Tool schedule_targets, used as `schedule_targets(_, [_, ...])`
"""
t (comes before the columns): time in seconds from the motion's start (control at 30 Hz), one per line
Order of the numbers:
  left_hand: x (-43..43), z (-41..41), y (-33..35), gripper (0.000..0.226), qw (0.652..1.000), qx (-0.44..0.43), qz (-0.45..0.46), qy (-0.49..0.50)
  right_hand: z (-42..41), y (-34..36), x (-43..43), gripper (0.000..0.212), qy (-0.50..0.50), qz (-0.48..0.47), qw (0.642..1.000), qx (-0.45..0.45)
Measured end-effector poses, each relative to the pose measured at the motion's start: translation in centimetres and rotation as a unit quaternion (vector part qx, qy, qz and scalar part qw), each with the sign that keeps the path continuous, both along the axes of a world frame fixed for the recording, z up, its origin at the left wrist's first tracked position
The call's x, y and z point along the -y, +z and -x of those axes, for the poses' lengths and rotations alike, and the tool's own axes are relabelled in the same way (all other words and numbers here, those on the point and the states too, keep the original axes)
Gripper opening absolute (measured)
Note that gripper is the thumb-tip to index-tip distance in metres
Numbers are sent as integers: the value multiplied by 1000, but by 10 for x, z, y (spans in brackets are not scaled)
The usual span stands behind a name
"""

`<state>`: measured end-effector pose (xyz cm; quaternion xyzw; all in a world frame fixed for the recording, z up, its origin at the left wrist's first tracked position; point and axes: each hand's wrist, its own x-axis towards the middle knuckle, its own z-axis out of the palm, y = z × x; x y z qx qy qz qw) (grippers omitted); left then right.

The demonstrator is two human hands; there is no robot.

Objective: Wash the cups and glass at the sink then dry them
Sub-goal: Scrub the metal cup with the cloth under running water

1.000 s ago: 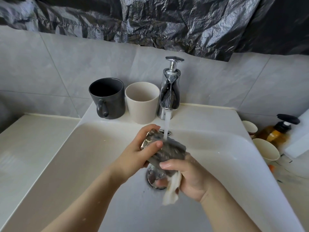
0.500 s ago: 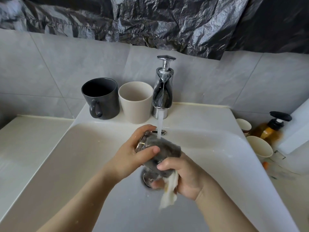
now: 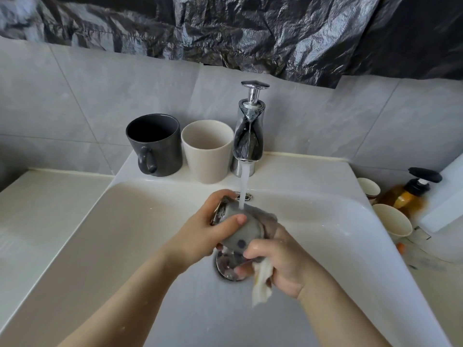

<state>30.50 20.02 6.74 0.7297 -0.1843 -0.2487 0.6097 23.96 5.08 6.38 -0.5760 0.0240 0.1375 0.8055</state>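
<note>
Head view: my left hand [image 3: 205, 234] grips the glass [image 3: 220, 212] on its side, low in the sink [image 3: 313, 181], right over the drain [image 3: 228, 267]. I hold it there so the water [image 3: 244, 186] from the tap [image 3: 248, 136] falls straight onto it and runs off into the bowl, not over the rim. My right hand [image 3: 285, 266] is closed round a wet grey cloth [image 3: 250, 229]. The cloth wraps most of the glass, so only the shiny end by my left fingers shows. A pale tail of the cloth hangs from my right fist. One hand steadies the glass and the other scrubs it; I judge the wash of the glass is under way and the drying not begun.

The mug [image 3: 156, 144] and the cup [image 3: 206, 151] stand upright on the far ledge, just left of the tap and nearly touching each other. They are within reach there but out of the stream. I cannot tell whether they are washed.

The pale surface [image 3: 45, 209] runs off to the left of the sink. At the right edge sit two paper cups [image 3: 390, 221] and an amber pump bottle [image 3: 411, 194]. Grey tiles [image 3: 87, 96] back the sink, and crumpled black plastic [image 3: 250, 26] hangs above them.
</note>
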Motion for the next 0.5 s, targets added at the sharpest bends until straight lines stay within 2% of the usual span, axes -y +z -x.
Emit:
schedule_targets(0.03, [0,0,2,52,997,-73,3,0,-1,-3,-1,53,-28,143,989,36])
schedule_targets(0.07, [1,0,3,49,990,-139,8,8,0,-5,-2,49,-32,304,948,83])
schedule_targets(0.1, [1,1,4,46,984,-178,4,26,0,-9,-5,46,-20,424,899,107])
schedule_targets(0.13, [2,0,1,42,983,-175,-5,47,0,-12,-8,47,-8,488,867,103])
schedule_targets(0.17, [3,-1,0,33,988,-140,-14,64,0,-16,-13,49,-4,493,865,92])
schedule_targets(0.2, [3,-1,-3,21,994,-77,-14,79,0,-18,-17,46,-1,444,892,83])
schedule_targets(0.23, [3,-1,-3,11,996,-8,-5,86,0,-15,-19,41,-4,342,937,66])
schedule_targets(0.27, [3,-1,-4,13,995,66,8,80,0,-11,-17,38,1,203,979,30])
schedule_targets(0.3, [1,-3,-6,21,988,138,10,66,1,-5,-13,41,19,51,998,-9])
schedule_targets(0.33, [0,-3,-7,29,979,200,13,38,2,1,-7,45,38,-67,997,-26])
schedule_targets(0.37, [-1,-3,-7,36,974,227,11,16,4,7,-3,47,35,-125,991,-28])
schedule_targets(0.4, [-1,-3,-6,39,977,211,15,-6,6,13,1,47,36,-140,989,-24])
schedule_targets(0.43, [-2,-1,-2,38,989,148,21,-20,6,13,5,46,35,-122,992,-18])
schedule_targets(0.47, [-1,1,1,33,998,54,28,-27,6,11,6,43,30,-45,999,-5])
schedule_targets(0.5, [-1,3,5,29,999,-40,26,-26,4,5,5,39,14,110,994,24])
